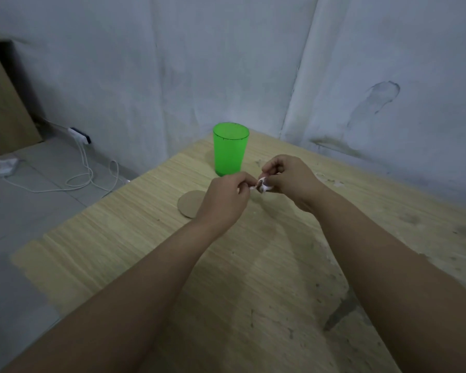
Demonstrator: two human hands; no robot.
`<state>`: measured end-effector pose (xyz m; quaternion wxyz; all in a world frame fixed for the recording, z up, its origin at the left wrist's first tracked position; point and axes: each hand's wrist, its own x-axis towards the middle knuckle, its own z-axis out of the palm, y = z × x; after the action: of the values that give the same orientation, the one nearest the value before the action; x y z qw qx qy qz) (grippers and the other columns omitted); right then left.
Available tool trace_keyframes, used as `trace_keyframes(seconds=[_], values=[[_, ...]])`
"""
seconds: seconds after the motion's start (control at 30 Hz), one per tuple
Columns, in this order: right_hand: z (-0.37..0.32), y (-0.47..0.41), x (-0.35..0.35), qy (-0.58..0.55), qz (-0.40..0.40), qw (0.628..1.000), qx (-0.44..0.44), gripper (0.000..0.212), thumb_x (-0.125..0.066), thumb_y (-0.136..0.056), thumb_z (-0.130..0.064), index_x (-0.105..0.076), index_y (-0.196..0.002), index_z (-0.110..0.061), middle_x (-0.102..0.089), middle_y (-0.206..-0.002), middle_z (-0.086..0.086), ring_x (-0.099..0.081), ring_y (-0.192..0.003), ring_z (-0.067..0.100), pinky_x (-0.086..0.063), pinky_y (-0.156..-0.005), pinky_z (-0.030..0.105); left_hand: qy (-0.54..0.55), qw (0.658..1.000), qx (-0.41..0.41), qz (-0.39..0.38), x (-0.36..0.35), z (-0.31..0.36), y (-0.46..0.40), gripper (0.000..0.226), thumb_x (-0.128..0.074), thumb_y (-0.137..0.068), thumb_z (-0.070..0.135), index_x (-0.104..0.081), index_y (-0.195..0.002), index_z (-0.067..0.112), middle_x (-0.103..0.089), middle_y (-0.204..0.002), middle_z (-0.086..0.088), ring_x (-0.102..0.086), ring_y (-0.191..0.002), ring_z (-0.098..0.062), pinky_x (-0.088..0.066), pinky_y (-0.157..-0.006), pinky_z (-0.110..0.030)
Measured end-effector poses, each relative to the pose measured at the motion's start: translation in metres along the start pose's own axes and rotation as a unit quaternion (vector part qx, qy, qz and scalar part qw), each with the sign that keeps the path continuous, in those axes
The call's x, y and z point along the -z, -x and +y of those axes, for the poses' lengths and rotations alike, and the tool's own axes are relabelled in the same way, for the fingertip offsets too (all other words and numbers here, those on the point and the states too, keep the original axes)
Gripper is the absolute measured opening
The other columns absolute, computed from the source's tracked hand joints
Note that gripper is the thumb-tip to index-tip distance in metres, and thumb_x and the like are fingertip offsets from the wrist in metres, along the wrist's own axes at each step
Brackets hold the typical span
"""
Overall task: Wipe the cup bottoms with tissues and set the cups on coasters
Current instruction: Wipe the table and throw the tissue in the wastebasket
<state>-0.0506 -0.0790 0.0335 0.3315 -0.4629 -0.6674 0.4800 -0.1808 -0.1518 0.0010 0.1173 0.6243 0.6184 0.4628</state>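
Note:
A translucent green cup (230,149) stands upright near the far corner of the wooden table (267,265). In front of it lies a round brown cardboard coaster (189,204), partly hidden by my left hand (225,201). Both hands meet above the table, just in front of the cup. Between their fingertips they pinch a small crumpled white tissue (261,185) with dark smudges on it. My right hand (289,181) grips the tissue from the right side, and my left hand grips it from the left. The cup stands directly on the table, apart from the coaster.
Grey walls close off the table at the back and right. On the floor to the left lie a white charger (78,135), looping white cables (89,176) and a cardboard panel (3,103). The tabletop is stained and scuffed on its right side.

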Motion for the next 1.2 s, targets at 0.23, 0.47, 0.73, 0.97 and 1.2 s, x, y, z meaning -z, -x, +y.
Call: trace_keyframes(seconds=[0.23,0.47,0.73,0.97,1.2], values=[[-0.004,-0.006,-0.007,-0.131,0.066,0.986,-0.074,0.025,-0.052,-0.078,0.016,-0.052,-0.071,-0.008,-0.051,-0.073,0.008,-0.053,-0.061,0.018,-0.052,-0.049,0.017,0.046,0.999,-0.018,0.007,-0.004,-0.004,-0.012,0.007,-0.072,-0.078,0.015,-0.075,-0.084,0.015,-0.069,-0.076,0.01,-0.055,-0.069,0.014,-0.037,-0.065,0.002],[-0.013,-0.002,-0.01,-0.244,0.076,0.959,-0.124,0.021,-0.043,-0.084,0.013,-0.05,-0.069,-0.001,-0.05,-0.066,0.014,-0.053,-0.056,0.021,-0.053,-0.044,0.022,0.097,0.994,-0.03,0.041,-0.012,-0.006,-0.015,0.011,-0.072,-0.08,0.016,-0.066,-0.087,0.011,-0.07,-0.079,0.003,-0.066,-0.071,-0.005,-0.052,-0.068,-0.018],[-0.013,0.001,-0.006,-0.186,0.058,0.972,-0.131,0.008,-0.044,-0.085,-0.003,-0.049,-0.078,-0.003,-0.051,-0.071,0.013,-0.056,-0.054,0.024,-0.053,-0.056,0.03,0.048,0.998,-0.035,0.022,-0.013,-0.003,-0.013,0.008,-0.069,-0.08,0.013,-0.072,-0.085,0.008,-0.071,-0.075,-0.002,-0.057,-0.062,-0.004,-0.048,-0.063,-0.02],[-0.009,0.008,-0.002,-0.019,-0.095,0.995,-0.024,0.022,-0.056,-0.081,0.008,-0.06,-0.095,-0.009,-0.059,-0.082,0.01,-0.059,-0.068,0.018,-0.057,-0.077,0.036,0.039,0.999,-0.006,-0.031,-0.01,-0.002,-0.018,0.029,-0.071,-0.073,0.01,-0.051,-0.092,0.02,-0.062,-0.068,0.008,-0.061,-0.063,-0.012,-0.046,-0.06,-0.026],[-0.014,0.006,0.011,0.077,-0.101,0.992,0.004,0.019,-0.06,-0.08,0.006,-0.066,-0.091,-0.008,-0.063,-0.076,0.007,-0.059,-0.069,0.015,-0.053,-0.069,0.027,0.078,0.995,-0.023,-0.056,-0.004,-0.002,-0.022,0.044,-0.072,-0.074,0.0,-0.044,-0.102,0.02,-0.062,-0.071,0.003,-0.056,-0.058,-0.004,-0.041,-0.058,-0.011]])
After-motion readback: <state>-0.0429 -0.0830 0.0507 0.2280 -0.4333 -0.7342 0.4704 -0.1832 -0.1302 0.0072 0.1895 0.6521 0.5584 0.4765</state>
